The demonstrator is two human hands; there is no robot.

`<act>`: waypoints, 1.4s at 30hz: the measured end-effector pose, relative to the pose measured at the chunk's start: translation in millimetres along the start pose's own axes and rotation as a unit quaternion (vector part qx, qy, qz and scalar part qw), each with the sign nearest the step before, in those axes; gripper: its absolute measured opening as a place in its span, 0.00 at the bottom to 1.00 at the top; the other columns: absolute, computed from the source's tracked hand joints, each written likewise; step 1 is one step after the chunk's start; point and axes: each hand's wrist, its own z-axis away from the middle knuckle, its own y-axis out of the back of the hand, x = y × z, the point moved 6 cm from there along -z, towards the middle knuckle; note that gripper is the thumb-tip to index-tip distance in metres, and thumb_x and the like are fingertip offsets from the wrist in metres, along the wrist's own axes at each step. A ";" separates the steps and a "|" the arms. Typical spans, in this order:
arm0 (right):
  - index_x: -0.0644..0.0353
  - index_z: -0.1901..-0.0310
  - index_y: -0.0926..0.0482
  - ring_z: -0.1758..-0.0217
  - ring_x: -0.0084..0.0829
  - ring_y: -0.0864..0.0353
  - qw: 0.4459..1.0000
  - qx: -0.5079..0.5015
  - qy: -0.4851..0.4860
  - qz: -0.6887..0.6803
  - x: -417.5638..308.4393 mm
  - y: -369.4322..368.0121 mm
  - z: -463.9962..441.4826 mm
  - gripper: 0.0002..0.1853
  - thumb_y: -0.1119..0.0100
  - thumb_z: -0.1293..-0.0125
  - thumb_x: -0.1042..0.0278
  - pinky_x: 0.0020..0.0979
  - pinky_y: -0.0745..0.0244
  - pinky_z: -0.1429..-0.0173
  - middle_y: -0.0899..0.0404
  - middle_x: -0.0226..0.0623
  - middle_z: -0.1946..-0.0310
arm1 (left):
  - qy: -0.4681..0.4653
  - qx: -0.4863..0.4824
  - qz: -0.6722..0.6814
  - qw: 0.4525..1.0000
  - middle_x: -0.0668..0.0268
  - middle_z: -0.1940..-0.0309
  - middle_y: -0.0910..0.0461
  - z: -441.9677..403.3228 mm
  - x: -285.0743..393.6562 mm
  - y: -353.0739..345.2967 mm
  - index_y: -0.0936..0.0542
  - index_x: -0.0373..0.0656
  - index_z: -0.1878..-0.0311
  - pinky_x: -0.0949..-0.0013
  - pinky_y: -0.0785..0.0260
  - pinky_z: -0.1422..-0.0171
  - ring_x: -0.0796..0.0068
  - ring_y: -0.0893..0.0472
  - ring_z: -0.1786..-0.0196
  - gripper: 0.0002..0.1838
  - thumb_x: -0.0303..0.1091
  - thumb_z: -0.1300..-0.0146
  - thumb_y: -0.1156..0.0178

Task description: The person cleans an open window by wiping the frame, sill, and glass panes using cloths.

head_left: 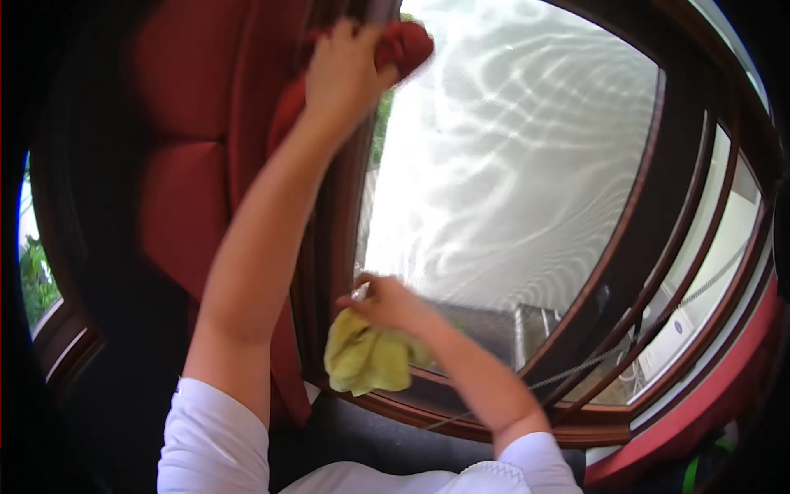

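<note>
2 bare hands are seen at the left side of the window pane (502, 156), which is taken as the landmark. At the pane's upper left edge, a bunch of red fabric (406, 48) is grasped by the left hand (350, 70), with the fingers curled into it; whether this bunch is joined to the red curtain (185, 74) left of the pane cannot be told.

At the pane's lower left corner, a yellow-green cloth (368, 356) is held in the right hand (387, 305). The cloth is gripped near its top, and its crumpled folds are hung below the fingers. Something small and pale is also seen at these fingertips, but it is too blurred to be named. Whether the glass is touched by the cloth cannot be told.

The pane is bordered by a dark brown frame (634, 218), and its surface is crossed by pale, rippling streaks of light. Below and right of the pane, a thin beaded cord (597, 361) is stretched slantwise. Farther right of the pane, a white box (668, 336) is seen through narrower glazing. Far left of the pane, green foliage (34, 276) is glimpsed.
</note>
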 end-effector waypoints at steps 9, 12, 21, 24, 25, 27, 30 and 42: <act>0.57 0.43 0.35 0.47 0.40 0.33 0.633 0.572 0.439 0.281 -227.6 316.1 44.6 0.26 0.44 0.36 0.52 0.41 0.35 0.44 0.36 0.41 0.48 | 0.249 -0.298 0.301 0.871 0.57 0.61 0.23 235.2 -20.9 59.1 0.21 0.40 0.58 0.61 0.29 0.51 0.54 0.22 0.56 0.19 0.36 0.55 0.40; 0.58 0.36 0.38 0.45 0.45 0.28 0.797 0.497 0.313 0.139 -247.3 261.4 -0.7 0.32 0.44 0.35 0.47 0.43 0.34 0.36 0.30 0.44 0.47 | 0.280 -0.323 0.330 0.842 0.59 0.63 0.23 268.7 -18.2 68.1 0.21 0.39 0.59 0.63 0.29 0.51 0.57 0.21 0.57 0.18 0.33 0.56 0.42; 0.63 0.39 0.31 0.56 0.48 0.21 0.725 0.406 0.384 0.403 -51.3 -0.2 -39.5 0.25 0.54 0.40 0.72 0.46 0.28 0.49 0.22 0.52 0.61 | 0.421 -0.179 0.457 0.763 0.66 0.64 0.25 268.0 -63.3 143.7 0.27 0.35 0.53 0.75 0.33 0.52 0.80 0.26 0.60 0.23 0.27 0.58 0.52; 0.65 0.56 0.25 0.56 0.46 0.21 0.984 -0.072 0.119 0.113 67.6 -157.5 7.5 0.13 0.54 0.40 0.72 0.45 0.32 0.45 0.21 0.48 0.66 | 0.404 -0.209 0.514 0.728 0.61 0.57 0.25 267.4 -42.3 127.0 0.27 0.34 0.50 0.72 0.33 0.46 0.74 0.24 0.53 0.26 0.30 0.56 0.54; 0.65 0.63 0.19 0.62 0.43 0.19 0.938 -0.008 0.204 0.282 112.0 -225.4 23.0 0.12 0.52 0.42 0.70 0.42 0.27 0.51 0.20 0.45 0.67 | 0.410 -0.248 0.532 0.698 0.61 0.56 0.25 274.4 -32.1 114.0 0.27 0.34 0.49 0.71 0.33 0.45 0.73 0.24 0.52 0.26 0.30 0.56 0.54; 0.59 0.59 0.19 0.61 0.43 0.19 0.828 -0.314 0.253 0.389 179.8 -302.0 69.4 0.14 0.48 0.45 0.65 0.42 0.24 0.55 0.21 0.38 0.66 | 0.438 -0.297 0.556 0.641 0.60 0.54 0.25 297.5 -20.7 92.2 0.27 0.34 0.46 0.71 0.34 0.43 0.71 0.25 0.50 0.28 0.30 0.56 0.54; 0.55 0.57 0.19 0.63 0.42 0.19 0.955 -0.056 0.165 0.238 140.3 -197.3 83.5 0.16 0.43 0.48 0.62 0.43 0.23 0.59 0.21 0.39 0.65 | 0.473 -0.343 0.589 0.559 0.60 0.51 0.26 350.0 -11.5 56.1 0.30 0.35 0.40 0.71 0.34 0.42 0.70 0.26 0.46 0.32 0.30 0.54 0.56; 0.56 0.46 0.24 0.54 0.46 0.23 0.523 0.624 0.114 0.569 -27.9 229.4 166.8 0.23 0.37 0.47 0.66 0.42 0.27 0.51 0.24 0.47 0.56 | 0.521 -0.313 0.593 0.527 0.57 0.44 0.30 415.2 9.7 -2.7 0.35 0.39 0.35 0.65 0.35 0.35 0.64 0.28 0.40 0.34 0.33 0.50 0.55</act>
